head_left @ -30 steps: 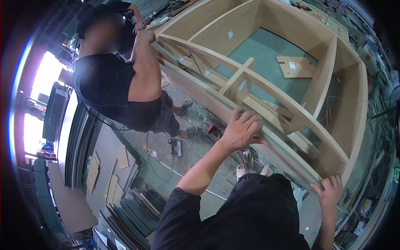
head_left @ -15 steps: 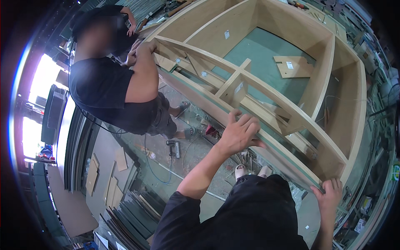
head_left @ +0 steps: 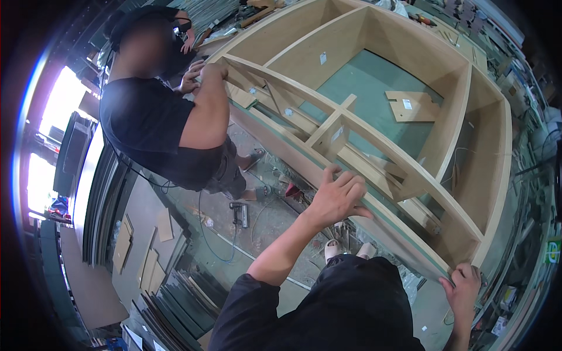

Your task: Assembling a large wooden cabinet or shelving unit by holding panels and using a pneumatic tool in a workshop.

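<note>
Left hand point(head_left: 341, 198): grip closed over the top edge of the panel, partway along it, fingertips bent over the rim and thumb spread along the near side; this probably steadies the long stretch between the corners.
Right hand point(head_left: 463, 286): grip closed at the panel's right end, fingers folded over the corner and thumb against the outer face. What the fingertips press on behind is hidden. Taking the corner likely checks that end from slipping sideways.
Panel point(head_left: 307, 167): along the near side of the frame, long edge up, between the person's body and the compartments; whether it is fastened cannot be told.
Frame point(head_left: 452, 111): large, wooden, split by dividers that presumably stiffen it; its cells face up, so the inside is within reach.
Notched board point(head_left: 424, 108): lying loose in the big cell, on the green sheet point(head_left: 348, 82), apart from the walls.
Co-worker point(head_left: 146, 123): bent over the far left corner, a hand point(head_left: 214, 71) at the rim there; with someone at each end, the long side seems supported along its length.
Nail gun point(head_left: 239, 214): on the floor point(head_left: 272, 237) behind the co-worker's feet, with a blue hose point(head_left: 233, 251) trailing off, apparently set down to free the hands.
Dark strips point(head_left: 187, 301): stacked on edge at lower left, perhaps to save room.
</note>
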{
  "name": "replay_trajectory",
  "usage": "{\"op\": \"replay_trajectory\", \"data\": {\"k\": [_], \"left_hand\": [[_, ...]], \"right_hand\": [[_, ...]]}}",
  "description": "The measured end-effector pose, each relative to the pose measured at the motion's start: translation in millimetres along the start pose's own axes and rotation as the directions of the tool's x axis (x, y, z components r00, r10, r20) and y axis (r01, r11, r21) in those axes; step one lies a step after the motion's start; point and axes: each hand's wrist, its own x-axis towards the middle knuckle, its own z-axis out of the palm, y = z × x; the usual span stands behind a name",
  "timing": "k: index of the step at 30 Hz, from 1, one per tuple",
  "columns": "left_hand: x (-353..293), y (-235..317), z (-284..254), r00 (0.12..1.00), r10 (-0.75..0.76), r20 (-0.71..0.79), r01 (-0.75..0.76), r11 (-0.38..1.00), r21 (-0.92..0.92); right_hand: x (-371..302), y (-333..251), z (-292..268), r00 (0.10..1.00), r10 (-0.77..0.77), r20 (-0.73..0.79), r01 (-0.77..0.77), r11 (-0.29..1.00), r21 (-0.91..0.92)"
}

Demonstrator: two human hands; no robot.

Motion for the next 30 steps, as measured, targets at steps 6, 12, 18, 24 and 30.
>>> {"op": "replay_trajectory", "data": {"k": [6, 12, 18, 24, 30], "left_hand": [[-0.4, 1.6, -2.4, 1.0, -0.009, 0.017, 0.009, 1.0, -0.007], [1.4, 4.3, -5.4, 0.998, -0.033, 0.046, 0.034, 0.999, -0.013], [4.3, 5.5, -8.5, 0.997, -0.045, 0.057, 0.046, 0.999, -0.025], [4.2, 4.7, -8.4, 0.997, -0.049, 0.064, 0.051, 0.998, -0.026], [4.6, 5.3, -8.4, 0.996, -0.055, 0.065, 0.057, 0.998, -0.034]], "right_hand": [[5.3, 0.4, -3.3, 0.999, -0.039, 0.003, 0.039, 0.998, 0.043], [9.1, 4.2, -5.0, 0.997, -0.056, 0.052, 0.051, 0.995, 0.082], [10.1, 13.5, -3.5, 0.991, -0.096, 0.096, 0.082, 0.987, 0.14], [11.1, 13.5, -2.9, 0.99, -0.113, 0.078, 0.101, 0.984, 0.144], [9.9, 13.7, -4.3, 0.99, -0.095, 0.104, 0.081, 0.988, 0.132]]}}
